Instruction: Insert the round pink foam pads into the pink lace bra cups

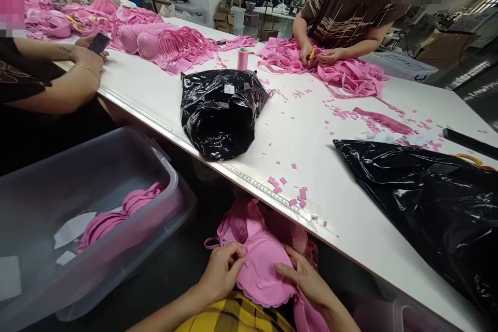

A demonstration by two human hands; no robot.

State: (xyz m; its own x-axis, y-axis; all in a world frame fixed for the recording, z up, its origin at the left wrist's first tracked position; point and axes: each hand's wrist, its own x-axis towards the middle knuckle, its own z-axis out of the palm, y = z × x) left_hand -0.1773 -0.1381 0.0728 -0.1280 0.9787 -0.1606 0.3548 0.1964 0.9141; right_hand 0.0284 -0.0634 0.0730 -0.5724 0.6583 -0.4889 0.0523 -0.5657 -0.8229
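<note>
A pink bra lies across my lap, below the table's front edge, with the inner face of one cup turned up. My left hand pinches the cup's left edge between thumb and fingers. On the other side, my right hand grips the cup's right edge, thumb on top and fingers underneath. Lace and a thin strap show at the far side, and more pink fabric hangs down by my right wrist. Part of the bra is in shadow under the table.
On the white table are an open black plastic bag, another black bag, a pink thread spool and pink scraps. A plastic bin stands at left. One co-worker holds a phone; another handles pink straps.
</note>
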